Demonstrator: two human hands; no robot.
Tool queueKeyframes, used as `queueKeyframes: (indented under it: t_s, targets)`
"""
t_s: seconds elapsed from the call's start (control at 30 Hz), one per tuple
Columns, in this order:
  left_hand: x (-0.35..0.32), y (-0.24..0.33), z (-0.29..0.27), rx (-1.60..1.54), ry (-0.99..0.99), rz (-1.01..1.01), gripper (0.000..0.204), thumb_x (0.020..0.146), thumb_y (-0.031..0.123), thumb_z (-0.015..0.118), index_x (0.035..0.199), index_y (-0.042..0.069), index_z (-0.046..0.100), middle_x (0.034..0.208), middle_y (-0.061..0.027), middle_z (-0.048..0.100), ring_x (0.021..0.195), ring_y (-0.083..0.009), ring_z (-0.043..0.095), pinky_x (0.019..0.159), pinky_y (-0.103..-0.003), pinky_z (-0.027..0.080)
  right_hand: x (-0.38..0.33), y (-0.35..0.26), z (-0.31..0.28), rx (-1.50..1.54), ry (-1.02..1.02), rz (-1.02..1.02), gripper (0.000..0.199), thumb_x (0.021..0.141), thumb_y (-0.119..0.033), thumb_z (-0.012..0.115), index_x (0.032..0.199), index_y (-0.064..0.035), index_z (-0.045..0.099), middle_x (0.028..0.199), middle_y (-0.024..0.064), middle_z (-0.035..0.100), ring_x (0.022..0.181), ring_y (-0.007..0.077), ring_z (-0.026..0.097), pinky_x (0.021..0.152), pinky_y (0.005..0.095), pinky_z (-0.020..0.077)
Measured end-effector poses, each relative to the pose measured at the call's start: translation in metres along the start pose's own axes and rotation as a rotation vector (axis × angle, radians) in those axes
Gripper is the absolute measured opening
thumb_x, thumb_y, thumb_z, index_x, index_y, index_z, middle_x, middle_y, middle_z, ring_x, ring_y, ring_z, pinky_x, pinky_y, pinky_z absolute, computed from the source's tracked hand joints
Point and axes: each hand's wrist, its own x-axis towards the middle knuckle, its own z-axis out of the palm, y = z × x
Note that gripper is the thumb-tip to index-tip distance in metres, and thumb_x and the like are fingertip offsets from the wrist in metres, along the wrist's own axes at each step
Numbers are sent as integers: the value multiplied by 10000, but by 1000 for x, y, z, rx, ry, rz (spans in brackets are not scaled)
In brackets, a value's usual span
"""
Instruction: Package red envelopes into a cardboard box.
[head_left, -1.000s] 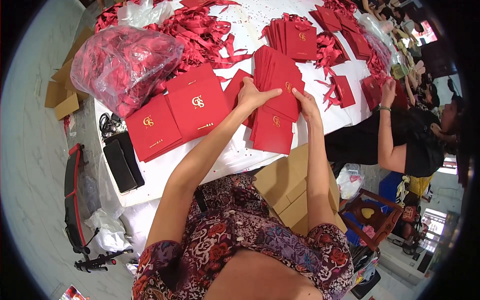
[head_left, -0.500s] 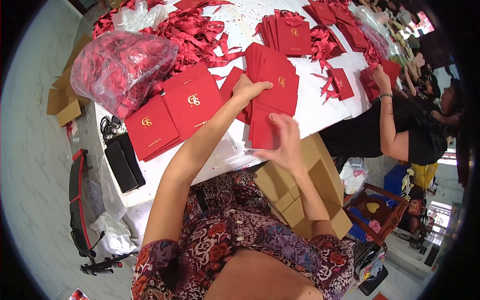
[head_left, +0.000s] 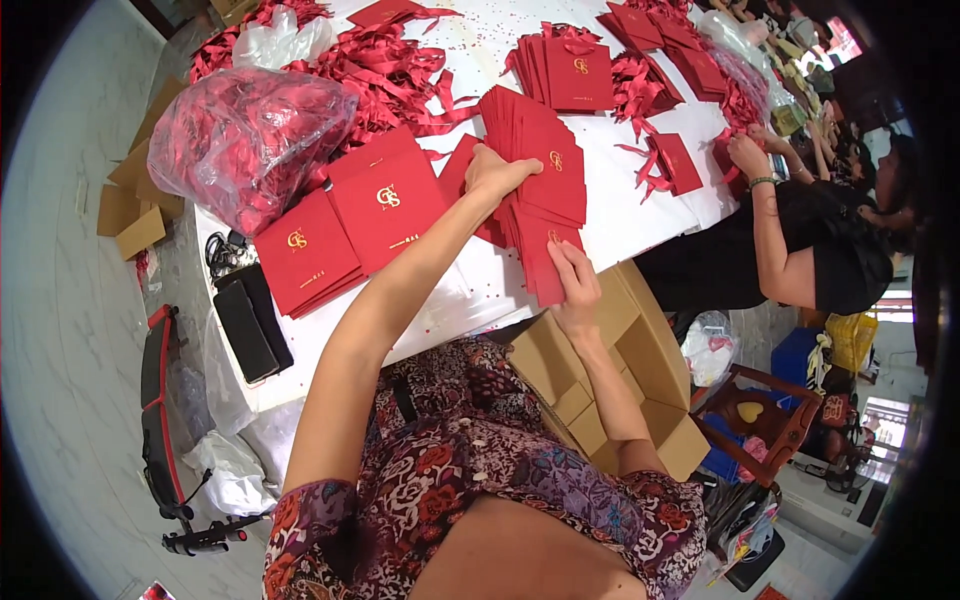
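Observation:
A fanned stack of flat red paper bags (head_left: 530,130) with gold emblems lies before me near the table's front edge. My left hand (head_left: 503,174) grips the stack at its left side, the thumb lying across the top and the other fingers partly hidden. My right hand (head_left: 575,288) pinches the near end of the lowest bag (head_left: 542,262) in the fan, which reaches toward the edge. Left of my arm, larger red bags (head_left: 388,215) lie flat, next to another pile of red bags (head_left: 308,265).
A clear plastic bag of red ribbon (head_left: 250,140) and loose ribbons (head_left: 385,75) lie at the back left. A black phone (head_left: 245,330) rests at the left edge. Below the table's right front stands an open cardboard box (head_left: 640,350). A co-worker's arm (head_left: 768,225) reaches in from the right.
My right hand has come down from an open, blurred pose and closed on the near end of the fanned bags. That end has shifted slightly right. My left hand stays on the stack.

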Motion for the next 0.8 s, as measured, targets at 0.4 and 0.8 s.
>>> queueKeyframes:
  t_s: [0.4, 0.8]
  targets:
    - [6, 2, -9, 31, -69, 18, 1154, 540, 406, 810, 1370, -148, 230, 1249, -294, 515, 1149, -361, 546, 968, -384, 444, -38, -4, -52, 32, 19, -42, 422, 714, -52, 713, 1129, -24, 641, 1092, 145, 632, 1022, 306, 626, 883, 384, 503]
    - [-32, 12, -19, 270, 73, 282, 826, 612, 419, 789, 1121, -82, 374, 1002, -256, 612, 949, -375, 622, 813, -419, 497, 44, 50, -24, 474, 542, 415, 214, 888, -32, 625, 1078, 52, 574, 948, 74, 579, 862, 140, 563, 778, 254, 452]
